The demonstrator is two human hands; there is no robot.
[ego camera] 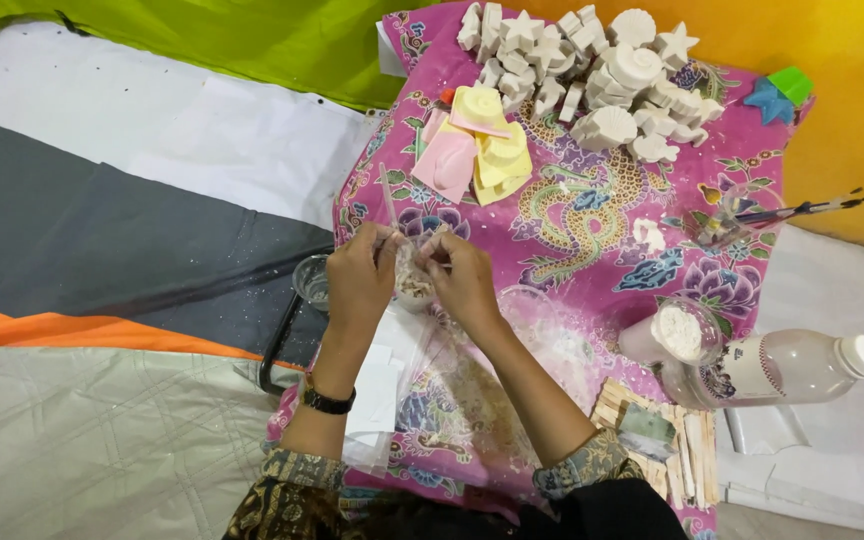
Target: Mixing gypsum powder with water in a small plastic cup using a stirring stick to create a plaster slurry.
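Pink cloth (592, 250) with multicolour floral-dragon print; white plaster casts (592, 80); pink and yellow moulds (477, 150); green-yellow backdrop (252, 40); grey, orange, white sheets (102, 230).

Plaster casts (592, 75) lie at the cloth's (572, 240) far end, brushes (802, 210) right, bottle (792, 365) nearer, sticks (662, 440) nearest.

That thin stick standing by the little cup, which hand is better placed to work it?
Probably the left hand: the thin stick rises right by its fingers, while the right hand cradles the small cup.
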